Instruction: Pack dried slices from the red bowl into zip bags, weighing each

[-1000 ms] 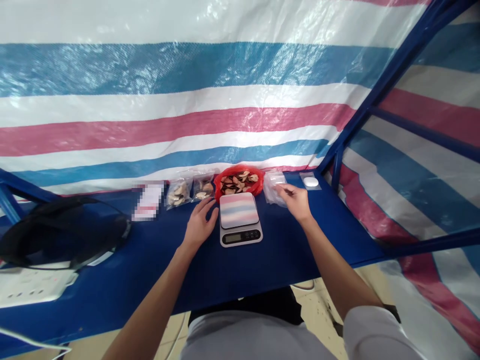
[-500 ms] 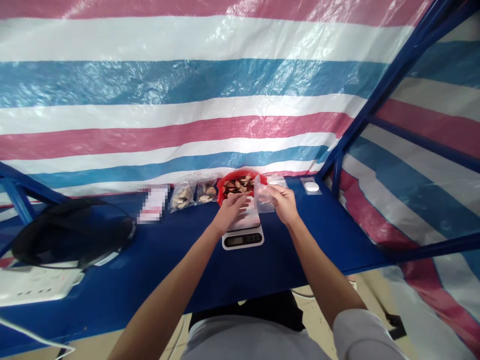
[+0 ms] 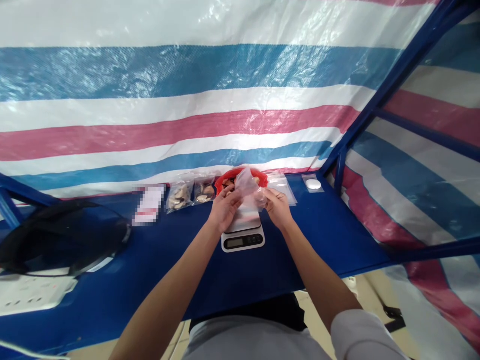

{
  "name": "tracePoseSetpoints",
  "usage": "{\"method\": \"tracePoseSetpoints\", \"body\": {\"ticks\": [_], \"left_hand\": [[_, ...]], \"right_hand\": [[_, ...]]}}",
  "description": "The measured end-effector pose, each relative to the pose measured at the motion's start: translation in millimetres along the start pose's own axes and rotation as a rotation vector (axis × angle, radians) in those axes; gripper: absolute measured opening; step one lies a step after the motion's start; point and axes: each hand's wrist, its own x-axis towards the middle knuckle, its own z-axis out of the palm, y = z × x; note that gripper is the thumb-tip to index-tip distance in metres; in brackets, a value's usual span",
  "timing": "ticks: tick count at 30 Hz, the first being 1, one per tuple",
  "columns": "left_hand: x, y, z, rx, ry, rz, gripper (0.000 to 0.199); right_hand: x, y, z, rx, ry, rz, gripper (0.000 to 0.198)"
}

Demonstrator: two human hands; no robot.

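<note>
A clear plastic bag (image 3: pixel 248 183) is held up between my two hands, above a white kitchen scale (image 3: pixel 243 242). My right hand (image 3: pixel 277 206) pinches the bag's right side. At its left side, the fingers of my left hand (image 3: pixel 226 207) are closed on the edge; their tips are partly hidden by the film. Behind the bag is a red container (image 3: pixel 222 179) holding dark-edged, pale slices, partly covered from view. The scale's metal plate lies under my hands, and its display faces me.
Two filled clear bags (image 3: pixel 180 196) (image 3: pixel 204 192) lie left of the red container, beside a blurred paper (image 3: pixel 149 205). Flat clear bags (image 3: pixel 283 186) and a small bag with a white round object (image 3: pixel 313 184) are at right. A black cap-like item (image 3: pixel 63 235) and power strip (image 3: pixel 33 295) sit left.
My left hand has come up to the plastic bag and closed on its edge. The bag has shifted left, over the scale and in front of the red container. The view has tilted slightly down.
</note>
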Motion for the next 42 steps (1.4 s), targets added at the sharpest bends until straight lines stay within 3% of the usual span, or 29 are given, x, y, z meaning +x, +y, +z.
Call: {"method": "tracePoseSetpoints", "body": {"ticks": [6, 10, 13, 19, 25, 31, 33, 38, 40, 42], "left_hand": [[5, 3, -7, 0.036, 0.018, 0.123, 0.045], [3, 13, -12, 0.195, -0.039, 0.234, 0.049], [4, 23, -19, 0.332, -0.089, 0.295, 0.049], [9, 40, -39, 0.558, -0.169, 0.272, 0.049], [10, 49, -51, 0.671, -0.177, 0.229, 0.049], [13, 55, -62, 0.817, -0.2, 0.282, 0.033], [14, 57, -65, 0.91, -0.172, 0.354, 0.026], [5, 56, -63, 1.078, -0.145, 0.69, 0.015], [-1, 53, -59, 1.127, -0.157, 0.736, 0.013], [-5, 49, -55, 1.157, -0.14, 0.682, 0.013]], "right_hand": [[-2, 3, -9, -0.004, -0.023, 0.061, 0.038], [6, -7, -5, -0.083, -0.077, 0.095, 0.046], [16, -13, 2, -0.136, -0.041, 0.109, 0.048], [30, -15, 18, -0.303, -0.021, 0.011, 0.046], [39, -6, 23, -0.533, -0.21, -0.019, 0.036], [43, 12, 22, -0.57, -0.242, -0.011, 0.022], [42, 16, 23, -0.58, -0.229, -0.018, 0.02], [38, 26, 24, -0.649, -0.135, -0.122, 0.02], [36, 29, 26, -0.705, -0.108, -0.165, 0.017], [33, 31, 28, -0.764, -0.084, -0.214, 0.014]]}}
